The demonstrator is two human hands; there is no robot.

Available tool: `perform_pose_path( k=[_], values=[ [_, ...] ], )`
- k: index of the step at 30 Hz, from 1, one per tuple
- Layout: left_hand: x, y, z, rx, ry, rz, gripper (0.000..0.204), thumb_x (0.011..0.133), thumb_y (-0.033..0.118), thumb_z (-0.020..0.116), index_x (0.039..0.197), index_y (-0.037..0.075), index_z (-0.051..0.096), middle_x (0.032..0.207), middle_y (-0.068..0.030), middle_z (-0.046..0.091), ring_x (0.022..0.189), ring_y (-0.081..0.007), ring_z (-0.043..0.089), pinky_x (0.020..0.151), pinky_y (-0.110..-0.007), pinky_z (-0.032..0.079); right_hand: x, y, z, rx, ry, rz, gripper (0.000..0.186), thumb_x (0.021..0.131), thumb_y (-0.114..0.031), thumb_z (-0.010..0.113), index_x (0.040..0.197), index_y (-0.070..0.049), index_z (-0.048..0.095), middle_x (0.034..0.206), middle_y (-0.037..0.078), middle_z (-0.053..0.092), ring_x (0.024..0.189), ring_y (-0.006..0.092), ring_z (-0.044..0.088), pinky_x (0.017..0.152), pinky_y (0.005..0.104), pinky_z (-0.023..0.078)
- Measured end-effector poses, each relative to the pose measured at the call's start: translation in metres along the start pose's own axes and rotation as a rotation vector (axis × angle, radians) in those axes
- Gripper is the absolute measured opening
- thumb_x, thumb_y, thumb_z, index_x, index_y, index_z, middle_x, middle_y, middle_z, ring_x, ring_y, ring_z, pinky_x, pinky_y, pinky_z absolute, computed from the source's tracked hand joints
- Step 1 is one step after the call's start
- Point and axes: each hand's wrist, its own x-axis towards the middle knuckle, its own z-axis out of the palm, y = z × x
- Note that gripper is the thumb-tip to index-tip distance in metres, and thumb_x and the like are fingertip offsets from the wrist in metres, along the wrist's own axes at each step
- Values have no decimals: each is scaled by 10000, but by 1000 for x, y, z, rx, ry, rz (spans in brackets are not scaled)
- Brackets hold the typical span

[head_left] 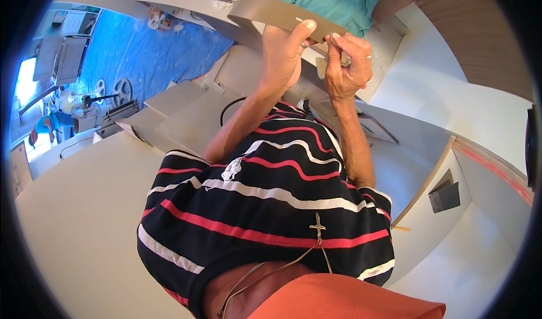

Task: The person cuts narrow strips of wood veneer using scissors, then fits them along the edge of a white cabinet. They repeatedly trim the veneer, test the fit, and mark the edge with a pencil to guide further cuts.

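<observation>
Brown strip [272, 14] sits clamped in the left fingers [307, 26] while the right fingers [354, 47] pinch closed at its edge

A strip [257, 13] spans the left hand [285, 53] and, just to its right, the right hand [349, 65]. Behind it lies a cloth [344, 0]. Leftward, a tarp [158, 51] covers the floor; nearer, panels [186, 118] lie left of the left forearm. A co-worker [46, 126] is far left. A cross pendant [318, 226] rests on the shirt [265, 178].
</observation>
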Motion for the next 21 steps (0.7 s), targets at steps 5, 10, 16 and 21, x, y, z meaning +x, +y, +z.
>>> perform_pose_path(
  k=[5,10,16,21],
  values=[
    [42,32,-28,219,118,58,196,934,21,642,1121,50,590,1025,-76,666,898,-186,663,800,-341,552,-11,2,-4,46,-112,-188,206,783,22,766,958,-57,691,875,93,674,817,276,671,778,396,551],
    [49,36,-41,84,-94,-42,177,943,48,651,1113,70,606,1040,-76,677,931,-186,672,834,-390,562,-43,-2,-31,-69,-623,516,294,842,30,667,1127,-39,674,999,148,669,918,304,653,846,402,514],
    [21,16,-19,11,-178,-277,173,944,64,658,1105,78,600,1055,-66,662,950,-178,656,833,-393,544,-41,4,-54,-199,-678,547,521,846,-38,721,1351,-65,595,1130,176,648,1028,306,646,902,401,496],
    [-31,16,31,-75,-306,-616,205,962,89,614,1154,36,563,1029,-85,643,878,-187,622,763,-348,502,-2,-1,-78,27,-306,403,561,824,-137,775,1351,-62,596,1300,127,636,1179,289,629,1013,399,485]
  ],
)
